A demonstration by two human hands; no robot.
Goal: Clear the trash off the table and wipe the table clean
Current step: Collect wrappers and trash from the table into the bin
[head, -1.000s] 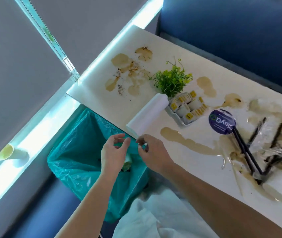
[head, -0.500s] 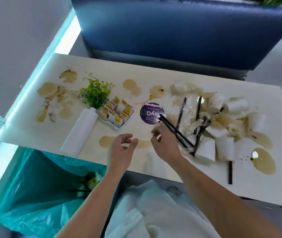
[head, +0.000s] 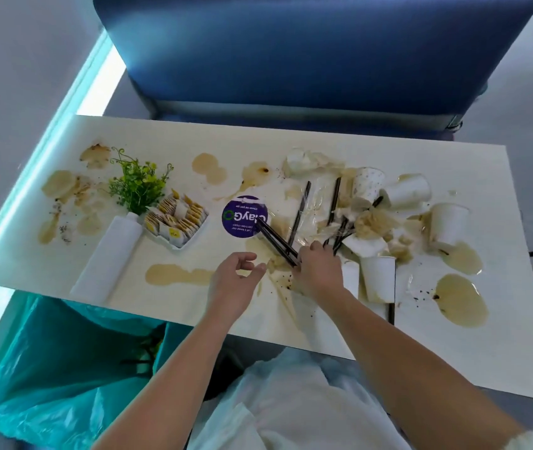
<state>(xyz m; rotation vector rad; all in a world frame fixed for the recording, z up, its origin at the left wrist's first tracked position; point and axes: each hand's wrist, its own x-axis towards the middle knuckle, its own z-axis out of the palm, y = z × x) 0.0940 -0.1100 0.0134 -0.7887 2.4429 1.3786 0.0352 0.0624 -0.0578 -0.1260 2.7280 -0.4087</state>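
The right hand (head: 318, 271) curls its fingers around the near ends of two black straws (head: 274, 237), which slant up onto a purple disc (head: 245, 216) lying on the pale table (head: 323, 141). The left hand (head: 235, 280) hovers just below the disc, fingers loosely bent, grasping nothing.

A second ago both hands were over the teal trash bag (head: 47, 368), which hangs off the table edge below and left of the disc. They have since swung across to the litter. That suggests one load is already binned and the next pick-up is beginning.

Right of the disc lies the bulk of the trash: crushed paper cups (head: 378, 277), more straws, clear wrappers and soggy napkins. Brown spills (head: 174, 274) spread on both sides of the disc. Left of it stand a small green plant (head: 138, 186) and a tray of sachets (head: 177, 219). Much clearing remains, and wiping has not begun.
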